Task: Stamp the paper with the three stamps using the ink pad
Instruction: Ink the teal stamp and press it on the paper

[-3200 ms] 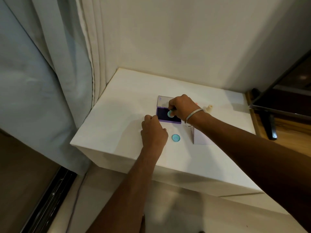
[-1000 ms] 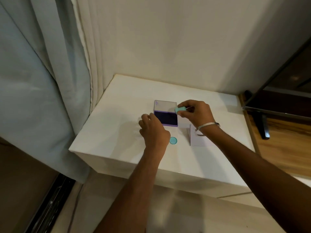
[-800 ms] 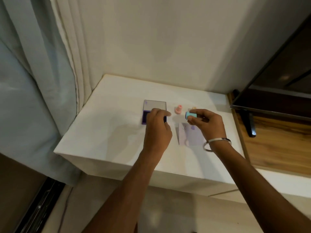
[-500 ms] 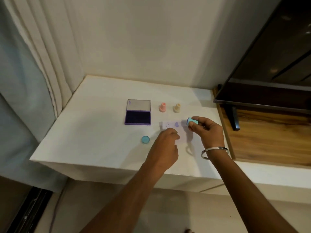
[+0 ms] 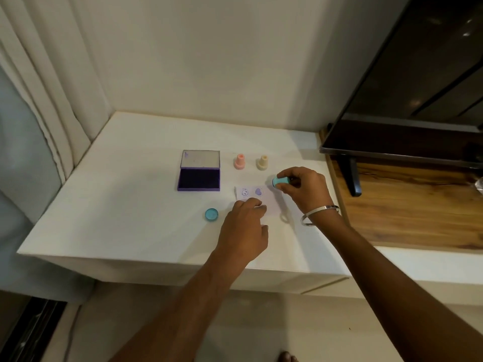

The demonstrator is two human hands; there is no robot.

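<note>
A small white paper (image 5: 264, 198) lies on the white table (image 5: 130, 205) and carries two purple prints. My left hand (image 5: 244, 228) rests on its near edge with the fingers curled down on it. My right hand (image 5: 303, 189) grips a teal stamp (image 5: 279, 182), tilted sideways just above the paper's right end. The purple ink pad (image 5: 199, 178) lies open to the left, its lid flat behind it. A pink stamp (image 5: 239, 161) and a cream stamp (image 5: 262, 162) stand upright behind the paper. A teal round cap (image 5: 211, 214) lies left of my left hand.
A wall runs behind the table and curtains (image 5: 39, 100) hang at the left. To the right, a dark television (image 5: 418, 100) stands on a wooden surface (image 5: 405, 210), its foot (image 5: 352, 178) close to the table's right edge.
My right hand lifted the teal stamp off the ink pad and carried it right to the paper. My left hand left the ink pad and came down on the paper's near edge.
</note>
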